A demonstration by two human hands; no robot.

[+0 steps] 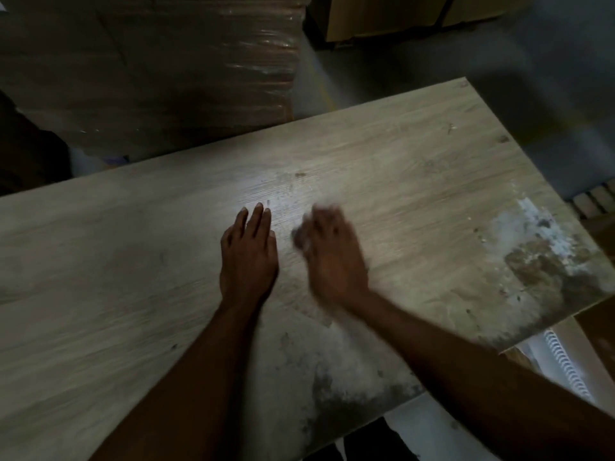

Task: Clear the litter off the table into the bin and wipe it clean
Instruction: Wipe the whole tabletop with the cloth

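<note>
A pale wood-grain table (133, 267) fills most of the view, with worn white and brown patches near its right corner and front edge. My left hand (249, 254) lies flat on the tabletop, fingers straight and together. My right hand (332, 251) is blurred with motion just to its right, pressed down over a small greyish wad (299, 239) that peeks out at its fingertips. I cannot tell whether that wad is a cloth or paper. No bin shows in the view.
Shrink-wrapped stacked cartons (159, 68) stand behind the table's far edge. Brown boxes (399, 18) sit on the grey floor at the back right. A white spiral-bound pad (562, 364) lies below the table's right corner.
</note>
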